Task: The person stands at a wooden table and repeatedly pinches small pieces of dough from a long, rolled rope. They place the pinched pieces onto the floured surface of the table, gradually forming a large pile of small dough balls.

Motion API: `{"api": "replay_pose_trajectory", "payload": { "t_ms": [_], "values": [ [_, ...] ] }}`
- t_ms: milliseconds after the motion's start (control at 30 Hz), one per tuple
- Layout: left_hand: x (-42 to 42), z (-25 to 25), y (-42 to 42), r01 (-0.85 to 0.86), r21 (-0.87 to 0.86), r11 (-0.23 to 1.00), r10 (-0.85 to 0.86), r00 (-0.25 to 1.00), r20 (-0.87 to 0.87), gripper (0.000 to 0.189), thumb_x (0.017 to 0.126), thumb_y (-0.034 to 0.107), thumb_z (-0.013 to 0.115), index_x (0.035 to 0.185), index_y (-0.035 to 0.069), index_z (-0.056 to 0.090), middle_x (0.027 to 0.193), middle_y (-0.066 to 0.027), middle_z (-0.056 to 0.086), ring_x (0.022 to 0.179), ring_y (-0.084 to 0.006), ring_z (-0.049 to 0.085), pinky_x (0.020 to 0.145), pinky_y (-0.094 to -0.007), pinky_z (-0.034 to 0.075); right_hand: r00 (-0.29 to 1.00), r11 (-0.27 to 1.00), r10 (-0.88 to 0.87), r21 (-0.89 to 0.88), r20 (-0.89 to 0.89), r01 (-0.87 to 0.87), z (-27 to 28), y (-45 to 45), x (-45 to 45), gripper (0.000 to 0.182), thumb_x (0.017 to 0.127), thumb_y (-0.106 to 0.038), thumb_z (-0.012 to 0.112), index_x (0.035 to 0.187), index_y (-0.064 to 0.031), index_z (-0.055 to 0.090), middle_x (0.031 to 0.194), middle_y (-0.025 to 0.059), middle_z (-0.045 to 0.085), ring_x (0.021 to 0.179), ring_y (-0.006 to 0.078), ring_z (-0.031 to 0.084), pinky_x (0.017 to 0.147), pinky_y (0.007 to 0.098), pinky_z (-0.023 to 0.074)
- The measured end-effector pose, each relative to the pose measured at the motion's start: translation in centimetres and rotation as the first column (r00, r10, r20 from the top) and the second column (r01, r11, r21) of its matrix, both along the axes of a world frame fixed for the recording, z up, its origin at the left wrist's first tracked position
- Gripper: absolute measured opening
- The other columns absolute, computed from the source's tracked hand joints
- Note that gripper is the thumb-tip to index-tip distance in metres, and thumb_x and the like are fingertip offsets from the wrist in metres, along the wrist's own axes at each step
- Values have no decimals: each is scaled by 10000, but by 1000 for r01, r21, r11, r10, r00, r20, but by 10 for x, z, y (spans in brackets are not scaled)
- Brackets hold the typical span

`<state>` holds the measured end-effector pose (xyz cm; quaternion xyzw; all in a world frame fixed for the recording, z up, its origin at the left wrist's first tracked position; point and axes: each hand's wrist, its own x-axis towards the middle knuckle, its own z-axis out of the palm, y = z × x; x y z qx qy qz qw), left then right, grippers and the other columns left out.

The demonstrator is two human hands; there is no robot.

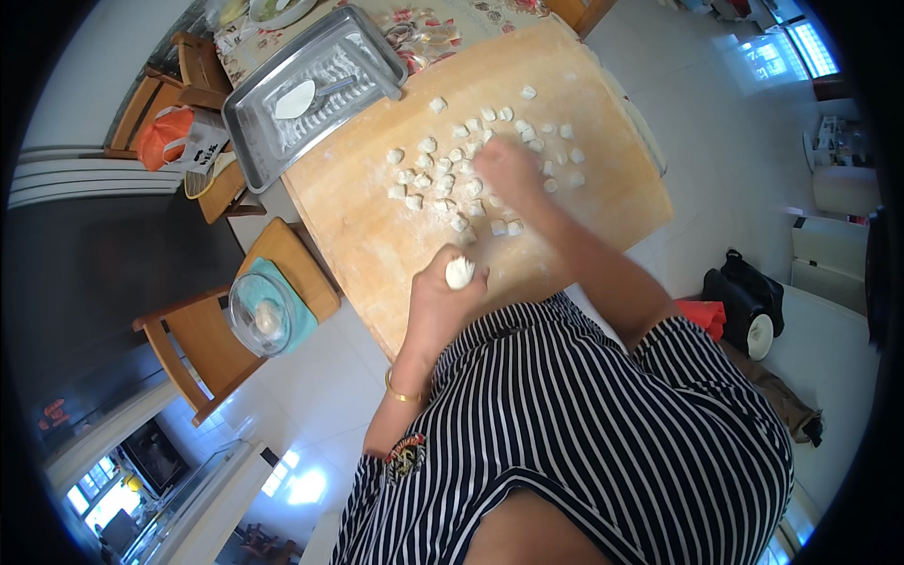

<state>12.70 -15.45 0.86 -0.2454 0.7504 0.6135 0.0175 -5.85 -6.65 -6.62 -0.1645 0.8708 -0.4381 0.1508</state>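
Note:
My left hand (446, 286) grips a short roll of white dough (460, 273), with its torn end facing up, near the front edge of the wooden board (600, 191). My right hand (507, 168) is blurred over the scattered small dough pieces (444, 185). Its fingers look curled, but whether anything is in them cannot be made out. Several dough pieces lie around it on the floured board, some partly hidden behind this hand and forearm.
A metal tray (247, 152) with flour and a white oval utensil (295, 100) stands at the board's far left. On a wooden chair (205, 332) at left, a clear bowl (236, 321) with a dough lump (268, 318) rests on a teal cloth (302, 321). A flowered tablecloth (487, 21) shows behind.

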Motion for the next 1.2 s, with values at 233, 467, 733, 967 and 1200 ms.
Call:
{"api": "replay_pose_trajectory", "payload": {
  "t_ms": [233,467,733,967,1200],
  "values": [
    [19,-6,-11,-121,432,894,61,987,149,194,890,52,705,838,64,519,666,33,559,551,-28,478,493,-218,383,817,965,256,81,-516,-251,-61,44,-98,235,842,-175,737,1022,-87,614,949,123,613,970,352,580,847,429,477],
    [6,-8,-17,-76,378,923,19,988,154,593,841,26,710,1381,9,466,858,-26,608,588,-71,526,525,-226,447,868,886,462,-67,183,-458,29,14,-13,195,935,-248,674,1015,-77,623,900,112,632,890,243,630,800,372,491],
    [-7,-42,-11,132,81,988,-125,989,-84,643,826,20,699,1416,11,442,936,-53,645,728,-117,614,589,-247,492,893,910,411,-144,184,-389,44,15,68,254,971,-302,620,964,-55,563,788,95,644,684,206,615,629,357,478],
    [-14,-22,-7,11,277,961,-65,980,187,363,841,166,743,1141,-11,638,782,-79,672,719,-152,639,688,-313,527,864,855,480,-140,-152,-499,52,22,65,318,891,-342,678,936,-37,600,788,162,665,717,325,645,667,410,510],
    [-9,-5,7,5,194,981,-22,996,86,196,870,40,707,866,65,512,677,5,592,521,-60,518,482,-222,415,981,990,-129,41,-145,136,-45,31,-45,299,894,-332,665,900,-37,616,832,190,672,791,381,642,740,468,505]
  ]
}}
